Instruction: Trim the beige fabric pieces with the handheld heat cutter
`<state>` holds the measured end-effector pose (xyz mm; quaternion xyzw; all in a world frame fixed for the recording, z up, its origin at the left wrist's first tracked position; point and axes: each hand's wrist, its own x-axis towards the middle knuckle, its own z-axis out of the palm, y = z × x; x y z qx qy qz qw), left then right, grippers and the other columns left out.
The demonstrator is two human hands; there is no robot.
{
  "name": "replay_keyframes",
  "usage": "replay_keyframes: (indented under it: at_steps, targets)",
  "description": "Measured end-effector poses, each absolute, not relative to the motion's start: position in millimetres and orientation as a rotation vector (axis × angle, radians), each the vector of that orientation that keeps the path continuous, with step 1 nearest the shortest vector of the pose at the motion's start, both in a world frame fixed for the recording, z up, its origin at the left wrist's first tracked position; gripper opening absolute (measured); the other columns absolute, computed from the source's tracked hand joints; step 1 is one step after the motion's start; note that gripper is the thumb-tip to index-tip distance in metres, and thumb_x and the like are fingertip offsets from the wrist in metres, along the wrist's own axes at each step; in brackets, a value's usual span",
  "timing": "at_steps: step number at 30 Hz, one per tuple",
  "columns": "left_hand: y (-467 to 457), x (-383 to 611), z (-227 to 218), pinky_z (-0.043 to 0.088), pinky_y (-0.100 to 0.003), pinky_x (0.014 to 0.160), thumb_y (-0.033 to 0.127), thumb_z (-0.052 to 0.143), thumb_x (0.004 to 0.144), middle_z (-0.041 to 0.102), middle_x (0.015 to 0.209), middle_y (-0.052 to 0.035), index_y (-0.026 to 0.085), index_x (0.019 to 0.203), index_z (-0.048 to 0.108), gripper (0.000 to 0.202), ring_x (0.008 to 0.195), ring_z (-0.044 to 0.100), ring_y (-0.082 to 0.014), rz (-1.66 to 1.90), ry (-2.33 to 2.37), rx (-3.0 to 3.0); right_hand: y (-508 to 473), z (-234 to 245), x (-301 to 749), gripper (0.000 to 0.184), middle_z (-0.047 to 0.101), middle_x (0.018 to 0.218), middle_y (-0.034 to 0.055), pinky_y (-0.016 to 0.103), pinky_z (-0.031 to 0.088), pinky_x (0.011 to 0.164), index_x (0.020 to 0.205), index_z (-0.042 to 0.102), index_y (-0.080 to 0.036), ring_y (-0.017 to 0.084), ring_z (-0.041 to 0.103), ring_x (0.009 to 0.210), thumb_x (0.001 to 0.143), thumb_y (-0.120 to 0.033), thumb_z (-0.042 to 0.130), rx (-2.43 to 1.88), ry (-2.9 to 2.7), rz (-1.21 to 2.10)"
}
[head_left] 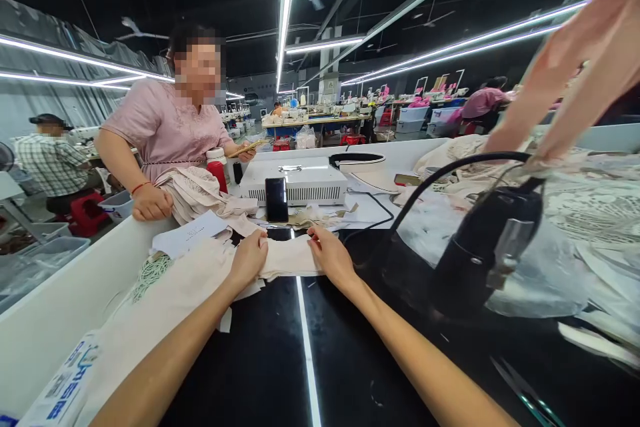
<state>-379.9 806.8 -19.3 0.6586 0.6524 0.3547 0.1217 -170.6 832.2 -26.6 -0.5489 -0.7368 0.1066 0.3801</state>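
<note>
A small piece of beige fabric [290, 258] lies on the glossy black worktable [350, 360]. My left hand [249, 257] presses down on its left edge with fingers curled together. On the piece's right edge rests my right hand [330, 255], fingers laid flat over the cloth. More beige fabric [165, 293] spreads to the left under my left forearm. A white paper slip [190, 235] lies just beyond it.
A black electric tool [480, 247] with a thick cable stands at the right. A white box machine [300, 181] and a dark phone [277, 199] sit behind the fabric. A co-worker in pink [165, 127] sits opposite, holding cloth. Lace and plastic-wrapped piles [575, 213] fill the right.
</note>
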Motion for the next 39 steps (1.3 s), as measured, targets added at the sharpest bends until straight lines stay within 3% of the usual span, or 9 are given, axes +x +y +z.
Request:
replay_keyframes:
  at_steps: [7, 12, 17, 22, 28, 39]
  targets:
    - [808.5, -379.6, -24.9, 0.052, -0.044, 0.094, 0.031, 0.059, 0.098, 0.069, 0.105, -0.0060, 0.015, 0.109, 0.065, 0.021, 0.099, 0.066, -0.0209, 0.930, 1.970, 1.944, 831.0, -18.8, -167.4, 0.019, 0.070, 0.105, 0.0064, 0.040, 0.051, 0.089, 0.109, 0.065, -0.016, 0.021, 0.065, 0.100, 0.096, -0.011, 0.052, -1.472, -2.070, 0.077]
    - [806.6, -378.7, -22.9, 0.052, -0.045, 0.094, 0.032, 0.059, 0.099, 0.067, 0.108, -0.0070, 0.014, 0.112, 0.063, 0.023, 0.101, 0.065, -0.0219, 0.899, 1.961, 1.966, 819.3, -10.5, -168.8, 0.028, 0.070, 0.115, 0.0163, 0.046, 0.045, 0.098, 0.110, 0.068, -0.015, 0.030, 0.062, 0.112, 0.092, -0.006, 0.048, -1.495, -2.102, -0.058]
    - [786.0, -392.5, -4.9, 0.049, -0.040, 0.096, 0.023, 0.057, 0.095, 0.067, 0.119, -0.0105, 0.016, 0.126, 0.060, 0.032, 0.105, 0.064, -0.0228, 0.904, 1.875, 2.075, 795.2, -8.4, -175.5, 0.037, 0.070, 0.119, 0.0139, 0.045, 0.047, 0.097, 0.114, 0.066, -0.019, 0.031, 0.061, 0.114, 0.087, -0.004, 0.047, -1.337, -2.175, -0.034]
    - [746.9, -459.6, 30.6, 0.045, -0.032, 0.090, 0.020, 0.050, 0.089, 0.073, 0.108, -0.0063, 0.022, 0.103, 0.071, 0.025, 0.100, 0.065, -0.0235, 0.857, 1.942, 2.140, 763.8, -8.6, -184.4, 0.029, 0.071, 0.116, 0.0106, 0.044, 0.052, 0.095, 0.112, 0.067, -0.020, 0.029, 0.065, 0.110, 0.091, -0.012, 0.049, -1.117, -2.237, 0.111]
    - [700.1, -538.0, 48.7, 0.036, -0.029, 0.066, 0.019, 0.048, 0.084, 0.069, 0.074, -0.0044, 0.019, 0.073, 0.067, 0.022, 0.071, 0.061, -0.0221, 0.779, 2.166, 2.021, 726.8, -2.9, -198.2, 0.022, 0.070, 0.111, 0.0076, 0.044, 0.053, 0.092, 0.105, 0.066, -0.025, 0.026, 0.066, 0.105, 0.093, -0.021, 0.049, -0.942, -2.233, 0.408]
    - [679.0, -517.8, 9.0, 0.033, -0.028, 0.062, 0.025, 0.061, 0.079, 0.069, 0.077, -0.0013, 0.020, 0.077, 0.065, 0.006, 0.074, 0.060, -0.0205, 0.788, 2.091, 1.903, 676.8, -2.4, -212.3, 0.020, 0.067, 0.109, 0.0040, 0.037, 0.052, 0.088, 0.099, 0.064, -0.028, 0.022, 0.066, 0.100, 0.095, -0.022, 0.046, -0.822, -2.317, 0.709]
